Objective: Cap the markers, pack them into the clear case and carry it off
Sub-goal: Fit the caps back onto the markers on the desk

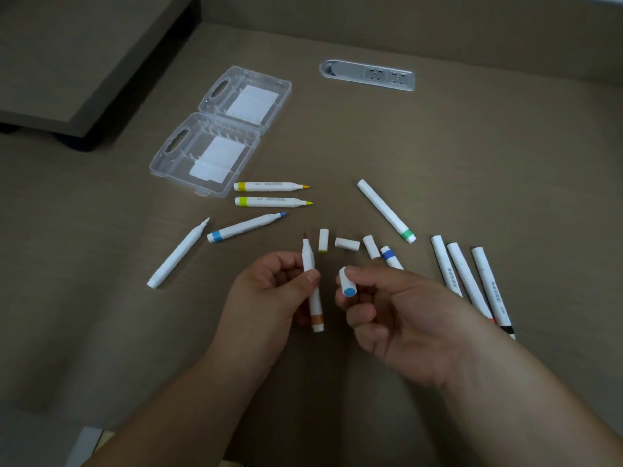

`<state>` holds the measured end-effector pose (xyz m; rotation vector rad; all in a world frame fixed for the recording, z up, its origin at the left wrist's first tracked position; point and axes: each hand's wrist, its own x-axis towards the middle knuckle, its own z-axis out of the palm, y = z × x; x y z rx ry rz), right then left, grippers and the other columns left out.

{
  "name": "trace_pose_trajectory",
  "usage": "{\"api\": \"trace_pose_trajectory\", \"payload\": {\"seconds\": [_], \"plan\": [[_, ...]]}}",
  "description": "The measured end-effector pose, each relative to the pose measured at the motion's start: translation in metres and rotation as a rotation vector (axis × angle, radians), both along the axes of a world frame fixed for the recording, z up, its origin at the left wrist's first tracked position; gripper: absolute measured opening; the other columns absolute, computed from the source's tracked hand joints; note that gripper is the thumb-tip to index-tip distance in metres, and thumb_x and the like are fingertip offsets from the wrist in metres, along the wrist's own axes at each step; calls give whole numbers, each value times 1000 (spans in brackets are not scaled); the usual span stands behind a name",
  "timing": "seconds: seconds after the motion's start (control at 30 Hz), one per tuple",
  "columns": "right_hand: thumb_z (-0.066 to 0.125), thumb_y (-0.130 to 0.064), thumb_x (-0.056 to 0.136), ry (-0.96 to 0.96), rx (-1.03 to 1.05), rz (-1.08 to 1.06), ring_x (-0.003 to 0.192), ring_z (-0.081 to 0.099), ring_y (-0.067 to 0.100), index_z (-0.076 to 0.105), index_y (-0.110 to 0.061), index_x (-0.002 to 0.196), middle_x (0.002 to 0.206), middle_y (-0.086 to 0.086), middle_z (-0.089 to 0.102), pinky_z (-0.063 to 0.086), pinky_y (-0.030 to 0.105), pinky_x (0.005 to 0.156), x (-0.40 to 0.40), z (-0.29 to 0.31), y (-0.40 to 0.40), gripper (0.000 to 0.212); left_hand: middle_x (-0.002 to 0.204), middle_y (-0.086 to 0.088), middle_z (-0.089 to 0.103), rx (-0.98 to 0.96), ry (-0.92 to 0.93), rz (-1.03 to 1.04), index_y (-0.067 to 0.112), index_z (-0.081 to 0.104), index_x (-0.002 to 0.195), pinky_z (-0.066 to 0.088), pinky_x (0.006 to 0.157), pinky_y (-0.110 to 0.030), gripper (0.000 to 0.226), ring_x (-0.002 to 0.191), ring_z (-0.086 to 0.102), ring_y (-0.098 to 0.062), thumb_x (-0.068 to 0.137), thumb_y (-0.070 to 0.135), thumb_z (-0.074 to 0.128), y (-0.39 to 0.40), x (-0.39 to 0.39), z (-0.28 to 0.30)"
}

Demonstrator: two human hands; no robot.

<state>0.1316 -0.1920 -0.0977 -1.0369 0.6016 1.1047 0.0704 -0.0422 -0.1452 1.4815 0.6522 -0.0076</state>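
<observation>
the left hand (269,291) pinches an uncapped white marker with an orange band (313,288) upright, tip away from the person. just right of that grip, the right hand (397,318) holds a white cap with a blue end (348,283) between thumb and fingers. beyond both grips lie three loose white caps (347,244); left of them four uncapped markers (269,201); right, five capped ones (468,278). farther off sits the open clear plastic case (215,136).
</observation>
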Motion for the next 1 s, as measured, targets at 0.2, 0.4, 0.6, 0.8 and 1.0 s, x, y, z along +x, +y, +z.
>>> {"api": "trace_pose_trajectory", "payload": {"seconds": [0.2,0.4,0.6,0.8,1.0], "plan": [[76,-26,81,-641,-555,238,47,55,6,71,-19,82,64,-5,68,44,23,45,2,-17,4,9,78,-3,72,13,12,-3,24,70,95,54,55,-25,10,62,62,-16,88,18,68,1,1,-1],[58,-37,93,-1317,-993,773,81,51,8,62,-27,95,91,-8,60,36,22,70,-1,-26,13,11,73,2,71,38,19,-42,26,69,95,54,55,-25,9,60,63,-15,89,19,68,3,1,-1],[67,-28,87,-1483,-1081,443,72,57,17,66,-28,80,83,-1,61,45,30,66,21,-25,0,7,76,1,73,14,25,-38,23,70,94,57,59,-26,9,62,65,-11,89,16,68,2,1,0],[58,-26,90,-1487,-1224,737,86,62,23,69,-26,96,96,-1,60,50,33,70,42,-31,7,13,81,3,74,37,31,-41,26,70,96,51,56,-15,10,65,66,-2,88,19,70,2,0,-1],[67,-18,86,-1289,-943,281,69,61,4,75,-24,92,77,-8,67,48,18,62,40,-11,-1,11,75,0,72,4,33,-51,21,69,96,51,51,-18,9,55,62,-6,89,17,68,2,1,2]]}}
